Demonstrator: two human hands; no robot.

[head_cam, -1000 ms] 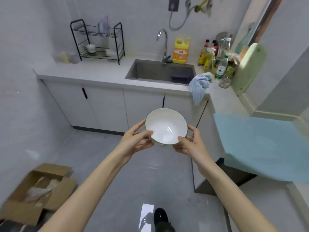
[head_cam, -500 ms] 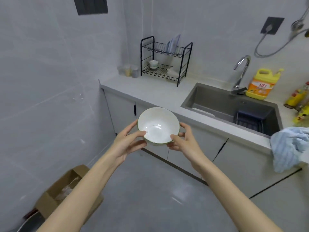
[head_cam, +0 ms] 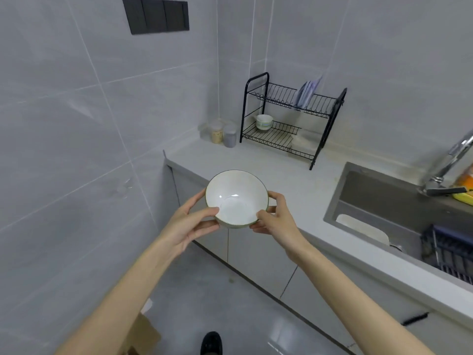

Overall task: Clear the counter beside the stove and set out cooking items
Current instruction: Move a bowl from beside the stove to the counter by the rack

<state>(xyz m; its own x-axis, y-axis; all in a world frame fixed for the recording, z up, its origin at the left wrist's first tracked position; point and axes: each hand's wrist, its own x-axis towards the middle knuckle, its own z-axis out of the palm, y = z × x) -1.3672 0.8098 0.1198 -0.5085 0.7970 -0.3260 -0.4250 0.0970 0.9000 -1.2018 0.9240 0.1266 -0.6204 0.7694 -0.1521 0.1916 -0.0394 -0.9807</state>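
Note:
An empty white bowl (head_cam: 236, 196) with a thin dark rim is held in the air in front of the counter's left end. My left hand (head_cam: 190, 222) grips its left side, thumb over the rim and fingers under the base. My right hand (head_cam: 275, 217) grips the right side the same way. The bowl tilts slightly toward me. Beyond it on the grey counter (head_cam: 294, 183) stands a black two-tier dish rack (head_cam: 289, 119) with a small white cup (head_cam: 264, 122) on the lower shelf and plates (head_cam: 307, 92) upright on the upper shelf.
Two lidded jars (head_cam: 222, 133) stand in the corner left of the rack. A steel sink (head_cam: 399, 208) with a faucet (head_cam: 450, 165) and a dark basket (head_cam: 448, 252) lies to the right. White cabinets run below; a cardboard box (head_cam: 143, 336) sits on the floor.
My view has swung left and nearer to the counter; the dish rack is now close ahead and the sink has slid to the right edge. Both hands keep the same hold on the bowl.

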